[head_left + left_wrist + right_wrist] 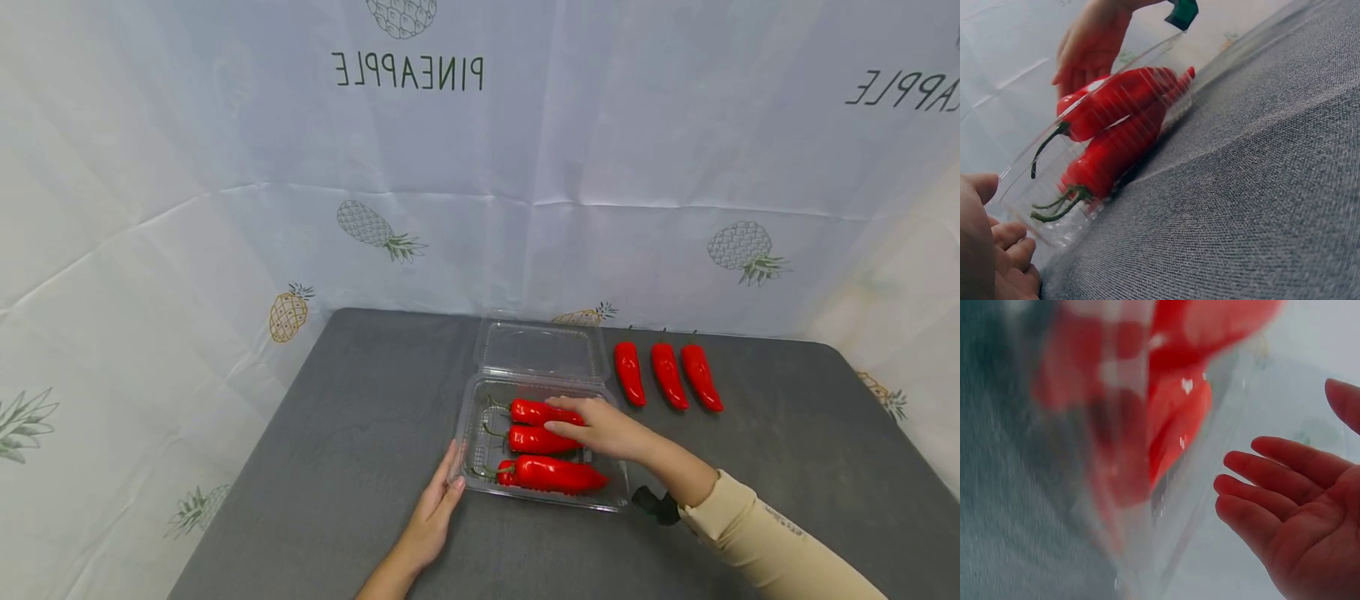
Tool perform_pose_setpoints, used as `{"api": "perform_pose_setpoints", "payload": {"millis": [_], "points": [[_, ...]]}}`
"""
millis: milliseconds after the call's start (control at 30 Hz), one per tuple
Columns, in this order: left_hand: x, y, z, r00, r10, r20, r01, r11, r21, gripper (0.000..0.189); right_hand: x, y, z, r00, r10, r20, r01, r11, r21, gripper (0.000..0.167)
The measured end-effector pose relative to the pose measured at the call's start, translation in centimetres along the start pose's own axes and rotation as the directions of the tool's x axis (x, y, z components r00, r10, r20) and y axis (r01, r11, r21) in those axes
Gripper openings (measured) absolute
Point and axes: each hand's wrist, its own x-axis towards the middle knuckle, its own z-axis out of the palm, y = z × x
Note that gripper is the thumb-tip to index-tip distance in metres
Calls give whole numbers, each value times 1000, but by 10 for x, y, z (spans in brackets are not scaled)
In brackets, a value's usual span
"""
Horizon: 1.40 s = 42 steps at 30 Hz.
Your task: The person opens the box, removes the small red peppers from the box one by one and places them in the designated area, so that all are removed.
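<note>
A clear plastic clamshell container (pixel 617 483) lies on the dark table with its lid (pixel 542 350) folded back toward the curtain. Inside are several glossy red peppers (pixel 558 473) with green stems pointing left; the front ones overlap. My left hand (pixel 429 518) holds the container's left side, thumb at the rim and fingers curled below it in the left wrist view. Over the rear peppers (pixel 534 411) is my right hand (pixel 611 429), palm down. The right wrist view shows that hand's fingers (pixel 1272 475) extended, with nothing between them and the thumb.
Three more red peppers (pixel 667 375) lie in a row right of the lid, stems toward the back. A pineapple-print curtain (pixel 525 150) borders the grey table (pixel 360 417) behind and at the sides. A dark strap piece (pixel 656 505) shows under the right wrist.
</note>
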Motion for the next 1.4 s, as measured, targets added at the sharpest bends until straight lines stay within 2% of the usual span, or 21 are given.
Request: {"api": "perform_pose_setpoints", "payload": {"millis": [233,567,767,1100,1400], "points": [[0,0,0,1000,8,-6,-8,1000,0,55,1,-6,16,993,7,114,-4,1000,-27,57],[0,1,0,1000,7,-7,-7,1000,-2,55,-1,-11,25,985,-37,171,51,996,-75,61],[0,2,0,1000,-4,0,4,1000,-10,55,-6,-16,27,977,-33,212,53,994,-92,58],[0,3,0,1000,-3,-1,3,1000,2,55,-8,-16,32,978,-44,204,61,995,-76,53],[0,2,-1,1000,5,-4,-5,1000,-3,55,-8,-10,37,983,-108,146,118,991,-58,44]]}}
